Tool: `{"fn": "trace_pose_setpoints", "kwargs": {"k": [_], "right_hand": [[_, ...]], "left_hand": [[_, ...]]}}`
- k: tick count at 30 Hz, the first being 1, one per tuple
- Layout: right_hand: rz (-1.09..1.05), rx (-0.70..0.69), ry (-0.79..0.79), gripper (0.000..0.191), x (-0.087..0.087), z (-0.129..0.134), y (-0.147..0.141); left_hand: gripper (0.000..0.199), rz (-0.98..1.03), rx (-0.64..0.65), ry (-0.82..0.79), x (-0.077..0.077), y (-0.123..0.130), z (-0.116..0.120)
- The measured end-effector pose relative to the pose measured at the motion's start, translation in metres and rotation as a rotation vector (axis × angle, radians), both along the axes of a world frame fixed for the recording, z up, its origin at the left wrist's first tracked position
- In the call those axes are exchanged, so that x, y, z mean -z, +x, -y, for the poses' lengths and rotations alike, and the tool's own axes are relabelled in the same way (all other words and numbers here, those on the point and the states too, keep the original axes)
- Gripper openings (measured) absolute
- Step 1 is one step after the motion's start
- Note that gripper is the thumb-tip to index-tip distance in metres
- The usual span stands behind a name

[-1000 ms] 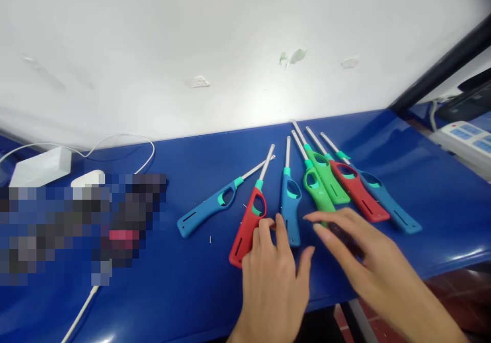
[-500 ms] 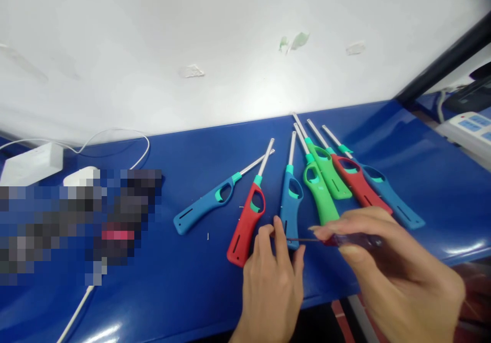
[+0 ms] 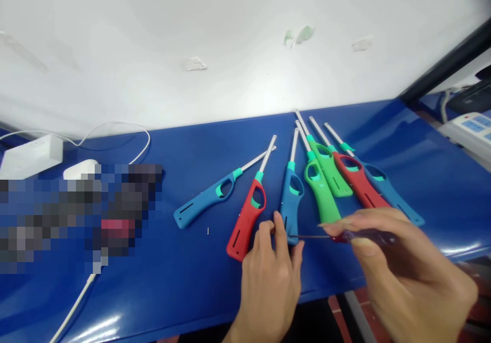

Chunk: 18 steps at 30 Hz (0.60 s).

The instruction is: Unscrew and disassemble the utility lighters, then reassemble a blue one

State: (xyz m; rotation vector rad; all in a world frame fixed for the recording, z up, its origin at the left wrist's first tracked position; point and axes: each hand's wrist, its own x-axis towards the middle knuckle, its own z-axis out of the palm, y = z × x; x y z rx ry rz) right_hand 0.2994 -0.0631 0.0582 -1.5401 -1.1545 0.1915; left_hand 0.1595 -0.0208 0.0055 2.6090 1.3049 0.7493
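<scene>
My right hand (image 3: 399, 266) is closed around the dark handle of a screwdriver (image 3: 312, 236). Its thin shaft points left, with the tip at the lower end of a blue lighter (image 3: 290, 199). My left hand (image 3: 270, 276) is around that lower end, its index finger and thumb on either side of the handle. Just left of my left hand lies a red lighter (image 3: 247, 220), and farther left another blue lighter (image 3: 201, 202). A green lighter (image 3: 324, 194) lies near my right fingertips. One small screw (image 3: 208, 230) rests on the blue table.
More lighters lie at the right, including a green one (image 3: 335, 174), a red one (image 3: 360, 179) and a blue one (image 3: 395, 194). A white box (image 3: 32, 156) and cable are at the left. Behind the table (image 3: 172, 281) stands a white wall.
My right hand and the screwdriver have shifted slightly right, the tip still at the blue lighter's lower end. The view has moved a little. My left hand stays at the blue lighter.
</scene>
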Motion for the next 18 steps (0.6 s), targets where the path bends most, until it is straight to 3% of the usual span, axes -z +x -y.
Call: {"fn": "trace_pose_setpoints", "kwargs": {"k": [18], "right_hand": [[0.142, -0.180, 0.059, 0.019, 0.000, 0.016, 0.009]], "left_hand": [[0.044, -0.002, -0.005, -0.004, -0.001, 0.000, -0.002]]}}
